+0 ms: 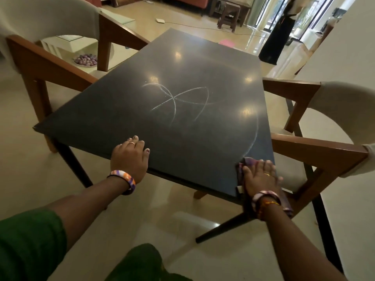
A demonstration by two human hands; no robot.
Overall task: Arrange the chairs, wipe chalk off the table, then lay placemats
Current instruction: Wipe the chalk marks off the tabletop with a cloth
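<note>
Wiping just beginning: right hand (pixel 258 176) pressing flat on cloth (pixel 243 166) at table (pixel 121 118) near corner, left hand (pixel 129 157) resting open on near edge. Chalk (pixel 178 100) remaining mid-table. Chairs (pixel 316 151) flanking. Placemats not showing, laying outstanding.

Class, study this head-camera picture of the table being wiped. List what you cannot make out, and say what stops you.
1. Most of the cloth: the right hand lies flat over it.
2. The right chair: its back is cut off by the right edge.
3. The far table legs: hidden by the dark top.
4. The chalk arc near the cloth: its lower end is too faint to trace.
5. The left hand palm: faces down.
</note>
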